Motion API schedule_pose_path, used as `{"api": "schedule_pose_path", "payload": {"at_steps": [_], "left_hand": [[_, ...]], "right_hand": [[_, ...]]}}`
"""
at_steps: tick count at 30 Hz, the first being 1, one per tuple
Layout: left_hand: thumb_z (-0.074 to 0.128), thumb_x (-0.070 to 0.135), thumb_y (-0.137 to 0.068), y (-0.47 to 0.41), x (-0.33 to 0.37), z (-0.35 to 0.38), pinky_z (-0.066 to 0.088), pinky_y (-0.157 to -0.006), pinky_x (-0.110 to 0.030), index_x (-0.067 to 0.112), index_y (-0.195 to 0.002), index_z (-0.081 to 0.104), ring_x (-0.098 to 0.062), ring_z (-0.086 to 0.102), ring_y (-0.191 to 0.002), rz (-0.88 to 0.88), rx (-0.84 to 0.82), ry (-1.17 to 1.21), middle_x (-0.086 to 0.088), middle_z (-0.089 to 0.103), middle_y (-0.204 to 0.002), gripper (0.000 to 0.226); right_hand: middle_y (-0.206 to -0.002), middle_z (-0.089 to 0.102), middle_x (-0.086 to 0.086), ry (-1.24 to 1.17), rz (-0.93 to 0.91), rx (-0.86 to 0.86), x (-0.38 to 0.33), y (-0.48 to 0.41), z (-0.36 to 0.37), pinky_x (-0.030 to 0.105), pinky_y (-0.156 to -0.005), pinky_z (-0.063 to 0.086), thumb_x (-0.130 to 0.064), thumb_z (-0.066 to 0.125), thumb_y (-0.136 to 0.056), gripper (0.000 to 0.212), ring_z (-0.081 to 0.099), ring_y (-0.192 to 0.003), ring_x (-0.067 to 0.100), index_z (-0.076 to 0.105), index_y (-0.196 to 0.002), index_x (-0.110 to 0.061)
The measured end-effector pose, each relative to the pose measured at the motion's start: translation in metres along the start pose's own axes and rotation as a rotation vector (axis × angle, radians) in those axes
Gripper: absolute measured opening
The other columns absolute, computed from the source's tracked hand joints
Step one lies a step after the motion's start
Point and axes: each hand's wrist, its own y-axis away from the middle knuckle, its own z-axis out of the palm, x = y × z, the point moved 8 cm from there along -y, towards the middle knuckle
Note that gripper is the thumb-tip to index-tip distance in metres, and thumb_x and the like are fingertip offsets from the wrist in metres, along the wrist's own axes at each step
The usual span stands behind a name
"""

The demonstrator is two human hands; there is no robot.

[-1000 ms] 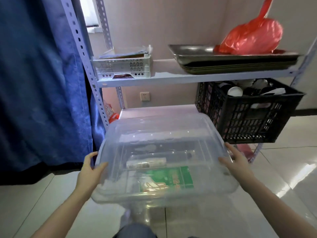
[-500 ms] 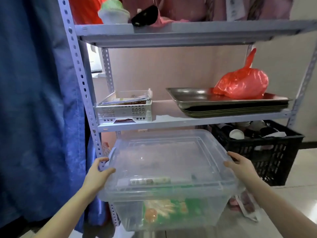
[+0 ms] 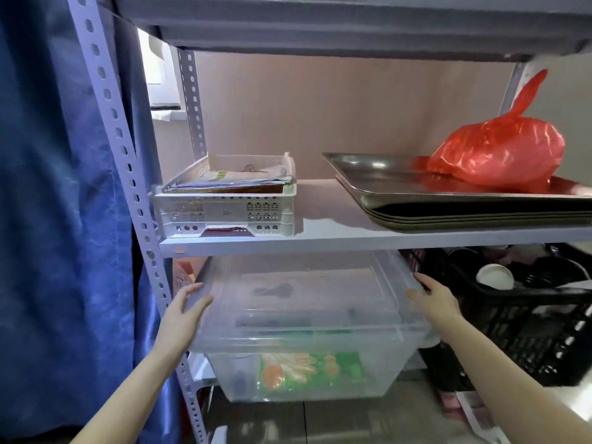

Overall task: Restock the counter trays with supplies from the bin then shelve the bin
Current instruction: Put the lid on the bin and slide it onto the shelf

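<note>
Grip: left hand (image 3: 187,310) and right hand (image 3: 432,299) clasp the clear bin (image 3: 304,315) at 9 and 3 o'clock. It should slide in level, missing the black crate (image 3: 528,331).

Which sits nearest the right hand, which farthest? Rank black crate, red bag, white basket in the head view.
1. Black crate: just right of the right hand gripping the clear bin.
2. Red bag: shelf above, right side.
3. White basket: shelf above, far left.

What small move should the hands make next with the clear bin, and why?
Probably push the clear bin straight back. The left hand and right hand hold its sides, its rear lies under the shelf, but its front sticks out.
</note>
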Motion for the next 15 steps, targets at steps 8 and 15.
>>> {"api": "schedule_pose_path", "payload": {"at_steps": [8,15], "left_hand": [[0.028,0.056,-0.095,0.089,0.063,0.068,0.038,-0.099,-0.045,0.024,-0.119,0.066,-0.022,0.062,-0.113,0.953,-0.043,-0.91,-0.003,0.065,-0.124,0.056],[0.029,0.055,-0.096,0.077,0.065,0.078,0.045,-0.078,-0.036,0.025,-0.122,0.064,-0.022,0.066,-0.101,0.91,0.021,-1.027,-0.004,0.067,-0.121,0.053]], "right_hand": [[-0.132,0.057,0.015,0.133,-0.003,0.061,-0.009,-0.019,-0.003,0.035,-0.08,0.042,-0.032,0.058,-0.091,0.051,0.055,-0.113,0.035,0.045,-0.14,-0.02],[-0.122,0.059,0.015,0.381,-0.658,0.216,-0.066,0.078,0.013,0.047,-0.096,0.044,-0.022,0.066,-0.088,0.03,0.055,-0.112,0.035,0.066,-0.117,-0.011]]}}
